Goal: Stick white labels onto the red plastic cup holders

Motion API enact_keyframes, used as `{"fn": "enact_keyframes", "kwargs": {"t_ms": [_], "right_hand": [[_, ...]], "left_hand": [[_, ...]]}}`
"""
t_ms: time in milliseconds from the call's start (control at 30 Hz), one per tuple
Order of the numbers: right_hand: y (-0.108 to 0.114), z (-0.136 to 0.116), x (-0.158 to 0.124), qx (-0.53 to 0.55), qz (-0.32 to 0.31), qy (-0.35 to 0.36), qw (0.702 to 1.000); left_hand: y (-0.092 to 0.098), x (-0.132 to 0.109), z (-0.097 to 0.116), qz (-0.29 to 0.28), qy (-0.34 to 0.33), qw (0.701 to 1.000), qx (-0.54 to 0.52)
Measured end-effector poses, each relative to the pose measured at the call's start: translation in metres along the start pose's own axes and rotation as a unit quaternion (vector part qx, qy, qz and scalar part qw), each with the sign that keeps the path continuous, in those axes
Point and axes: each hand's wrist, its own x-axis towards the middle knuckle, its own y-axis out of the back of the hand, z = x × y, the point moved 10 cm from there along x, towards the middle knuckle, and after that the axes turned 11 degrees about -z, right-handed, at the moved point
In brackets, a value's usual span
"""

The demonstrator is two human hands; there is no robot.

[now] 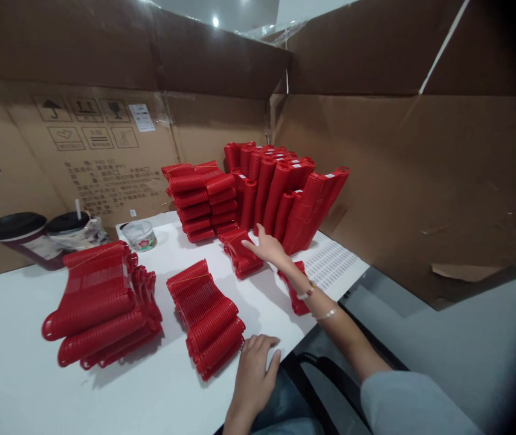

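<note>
My right hand reaches across the table with its fingers spread, at the near side of a small bundle of red ribbed plastic pieces. The fingers overlap the bundle's edge; whether they touch it I cannot tell. My left hand lies at the table's front edge, fingers stretched and thumb apart, holding nothing. Just beyond its fingertips sits another red bundle with a thin band around it. Beneath my right forearm, a further red bundle is partly hidden.
Stacked red bundles and upright wrapped red rolls stand at the back. A larger red stack lies left, near lidded cups and a clear tub. A label sheet lies right. Cardboard walls enclose the table.
</note>
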Motion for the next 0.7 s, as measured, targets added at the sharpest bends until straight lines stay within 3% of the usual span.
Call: {"fn": "enact_keyframes", "kwargs": {"t_ms": [67, 167, 300, 400, 500, 600, 700], "right_hand": [[0.003, 0.036, -0.025, 0.008, 0.019, -0.039, 0.999], [-0.009, 0.089, -0.065, 0.005, 0.045, -0.127, 0.991], [-0.048, 0.12, -0.086, 0.005, 0.023, -0.191, 0.981], [-0.062, 0.126, -0.087, 0.008, 0.021, -0.202, 0.979], [-0.056, 0.128, -0.092, 0.014, 0.034, -0.196, 0.98], [-0.035, 0.116, -0.098, 0.029, 0.045, -0.176, 0.983], [0.003, 0.073, -0.086, 0.04, 0.083, -0.106, 0.99]], "left_hand": [[-0.001, 0.001, -0.001, -0.001, -0.001, 1.0, 0.003], [-0.003, 0.003, -0.002, -0.008, -0.005, 1.0, 0.009], [-0.004, 0.005, -0.002, -0.009, -0.014, 1.0, 0.018], [-0.004, 0.004, -0.002, -0.009, -0.015, 1.0, 0.019], [-0.003, 0.002, -0.002, -0.007, -0.01, 1.0, 0.014], [-0.002, 0.002, -0.002, -0.008, -0.004, 1.0, 0.006], [-0.002, 0.003, -0.002, -0.012, 0.002, 1.0, 0.001]]}}
